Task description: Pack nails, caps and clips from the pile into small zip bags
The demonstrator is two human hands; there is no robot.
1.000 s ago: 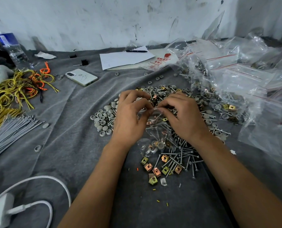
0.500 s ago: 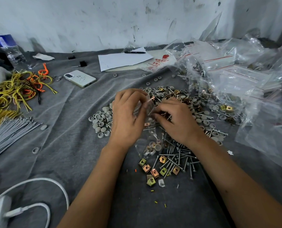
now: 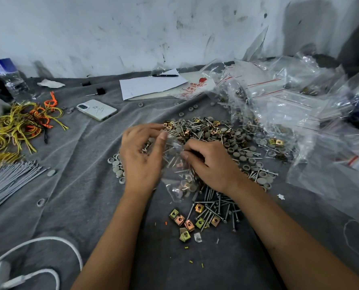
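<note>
Grey cloth [image 3: 73, 185] under a scuffed white wall [image 3: 132, 28] holds the pile [image 3: 212, 135]; both hands' fingers pinch a zip bag [image 3: 178, 176].

phone [image 3: 96, 109] left of pile [image 3: 212, 135]

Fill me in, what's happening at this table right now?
A person is packing hardware into a small zip bag. The left hand and right hand both pinch the bag's top edge above the pile of nails, grey caps and clips. The bag already holds some pieces. Filled bags are heaped at right.
</note>
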